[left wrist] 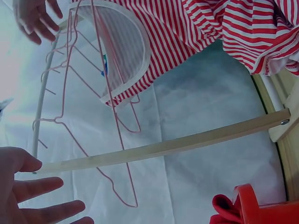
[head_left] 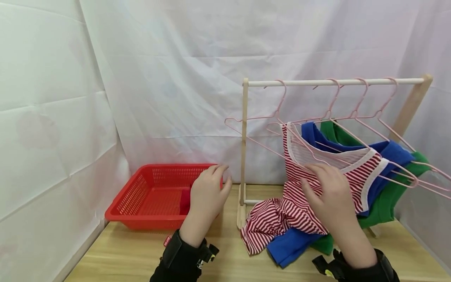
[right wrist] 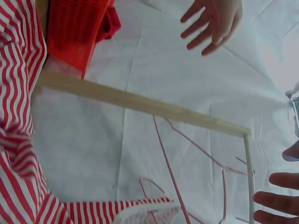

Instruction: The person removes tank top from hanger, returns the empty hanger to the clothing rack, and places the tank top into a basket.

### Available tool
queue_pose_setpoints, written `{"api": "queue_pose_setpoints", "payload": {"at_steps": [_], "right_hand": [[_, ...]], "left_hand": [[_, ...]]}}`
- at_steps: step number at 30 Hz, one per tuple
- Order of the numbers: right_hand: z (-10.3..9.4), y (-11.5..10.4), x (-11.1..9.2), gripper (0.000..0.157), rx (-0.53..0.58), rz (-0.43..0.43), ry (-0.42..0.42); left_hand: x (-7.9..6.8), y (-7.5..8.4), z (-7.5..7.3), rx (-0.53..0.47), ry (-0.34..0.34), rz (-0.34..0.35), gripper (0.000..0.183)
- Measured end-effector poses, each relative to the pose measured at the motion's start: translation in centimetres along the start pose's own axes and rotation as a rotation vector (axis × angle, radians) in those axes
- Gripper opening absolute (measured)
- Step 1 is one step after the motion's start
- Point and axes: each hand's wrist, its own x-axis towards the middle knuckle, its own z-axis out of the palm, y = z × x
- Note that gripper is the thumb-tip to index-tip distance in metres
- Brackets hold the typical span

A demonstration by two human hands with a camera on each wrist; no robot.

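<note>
My left hand [head_left: 209, 192] is held over the right side of the red basket [head_left: 127, 196], fingers spread and relaxed with nothing in them. A dark red cloth [head_left: 184, 201] lies in that basket, partly behind this hand. In front of the striped tank top [head_left: 292, 184] is my right hand [head_left: 329, 192], its fingers loose and holding nothing. The red-and-white top hangs on a pink hanger, its lower part bunched on the table. Nearest the left end of the rail hangs a bare pink hanger [head_left: 282, 102]. The left wrist view shows both hands apart from the hangers.
A wooden clothes rack [head_left: 244, 145] with a white rail [head_left: 303, 83] stands on the right of the wooden table [head_left: 239, 266]. Behind the striped top hang a blue garment [head_left: 399, 152] and a green garment [head_left: 385, 209]. White curtains [head_left: 176, 78] enclose the back and sides.
</note>
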Motion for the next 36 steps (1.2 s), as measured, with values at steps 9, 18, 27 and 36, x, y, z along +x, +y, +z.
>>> {"api": "queue_pose_setpoints", "payload": {"at_steps": [9,18,27,36], "right_hand": [[-2.0,2.9,0.0,0.042,-0.11,0.146,0.218],[-2.8,5.4,-1.1,0.051,-0.248,0.255,0.268],[-3.3,6.9,-1.5,0.056,-0.369,0.332,0.182],[-3.6,7.5,-1.5,0.053,-0.381,0.488,0.113]], "left_hand": [[-0.9,-0.1,-1.0,-0.029,-0.01,-0.043,0.026],[-2.0,-0.4,-0.8,-0.032,-0.045,-0.075,0.027],[-2.3,-0.8,-0.7,-0.033,-0.061,-0.086,0.028],[-2.4,-0.7,-0.5,-0.033,-0.123,-0.098,0.03]]}}
